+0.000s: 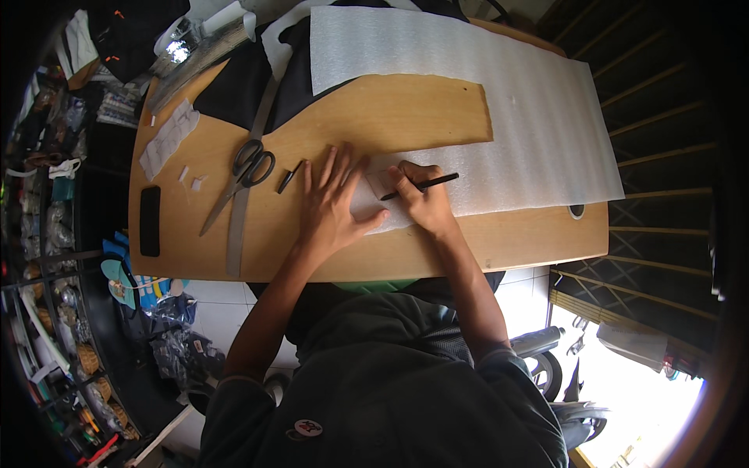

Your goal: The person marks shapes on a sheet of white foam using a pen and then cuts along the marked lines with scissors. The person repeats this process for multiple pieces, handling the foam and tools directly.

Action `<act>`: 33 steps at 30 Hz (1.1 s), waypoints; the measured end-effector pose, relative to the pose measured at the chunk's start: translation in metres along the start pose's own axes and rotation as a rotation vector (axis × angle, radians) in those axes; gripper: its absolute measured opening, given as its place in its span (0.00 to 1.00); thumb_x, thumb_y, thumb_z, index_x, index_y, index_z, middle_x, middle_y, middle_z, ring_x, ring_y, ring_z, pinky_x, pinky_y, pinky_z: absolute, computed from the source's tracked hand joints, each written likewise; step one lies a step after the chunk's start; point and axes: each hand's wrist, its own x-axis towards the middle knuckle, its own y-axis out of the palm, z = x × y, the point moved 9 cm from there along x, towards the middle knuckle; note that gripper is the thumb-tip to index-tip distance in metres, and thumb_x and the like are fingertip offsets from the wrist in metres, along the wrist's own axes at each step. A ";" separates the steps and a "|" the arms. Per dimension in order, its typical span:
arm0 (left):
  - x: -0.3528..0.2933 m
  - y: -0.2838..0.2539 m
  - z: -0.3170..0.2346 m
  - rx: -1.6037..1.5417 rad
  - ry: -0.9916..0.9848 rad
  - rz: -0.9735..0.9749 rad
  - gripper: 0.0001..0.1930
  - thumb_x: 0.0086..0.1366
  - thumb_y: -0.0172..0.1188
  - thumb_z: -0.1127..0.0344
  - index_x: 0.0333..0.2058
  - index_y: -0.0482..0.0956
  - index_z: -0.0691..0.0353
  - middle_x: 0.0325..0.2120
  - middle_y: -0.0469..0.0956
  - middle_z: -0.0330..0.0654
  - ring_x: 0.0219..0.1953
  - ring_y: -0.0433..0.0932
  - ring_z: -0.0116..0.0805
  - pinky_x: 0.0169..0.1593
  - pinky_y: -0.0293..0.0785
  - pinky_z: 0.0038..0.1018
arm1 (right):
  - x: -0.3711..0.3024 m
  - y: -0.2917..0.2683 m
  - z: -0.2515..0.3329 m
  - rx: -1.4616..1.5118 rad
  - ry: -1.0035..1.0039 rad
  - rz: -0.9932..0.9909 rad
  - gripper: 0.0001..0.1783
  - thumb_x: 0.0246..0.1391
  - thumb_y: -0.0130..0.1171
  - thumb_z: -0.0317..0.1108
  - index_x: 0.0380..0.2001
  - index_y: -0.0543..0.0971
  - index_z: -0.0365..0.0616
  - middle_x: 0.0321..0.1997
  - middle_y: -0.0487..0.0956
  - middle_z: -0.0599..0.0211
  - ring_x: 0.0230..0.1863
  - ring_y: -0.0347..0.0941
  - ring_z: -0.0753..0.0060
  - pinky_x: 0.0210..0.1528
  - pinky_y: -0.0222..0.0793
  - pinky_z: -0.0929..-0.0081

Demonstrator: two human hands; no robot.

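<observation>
My right hand [429,206] grips a black pen [441,180], its tip down on a narrow end of a white foam sheet [538,132]. Faint lines, part of an outline, show on the foam beside the pen tip. Spread flat, my left hand [331,204] presses on the sheet's left end and the table, its fingers apart. Just left of those fingers lies a black pen cap [289,177]. Farther left, black-handled scissors [251,164] rest partly over a long metal ruler [237,234], blades slightly apart.
The wooden table [374,261] also carries a black phone [150,221], a crumpled foam offcut [169,140], small white scraps [197,184] and black fabric [234,90] at the back. Packed shelves [58,257] stand at left; a folding metal gate [663,156] is at right.
</observation>
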 end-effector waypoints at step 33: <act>0.000 -0.001 -0.003 0.003 -0.021 0.038 0.58 0.43 0.70 0.30 0.69 0.64 0.56 0.72 0.54 0.55 0.74 0.51 0.56 0.69 0.43 0.69 | -0.025 -0.009 0.004 -0.013 -0.025 -0.021 0.23 0.66 0.58 0.37 0.18 0.71 0.36 0.13 0.65 0.56 0.16 0.57 0.67 0.22 0.57 0.65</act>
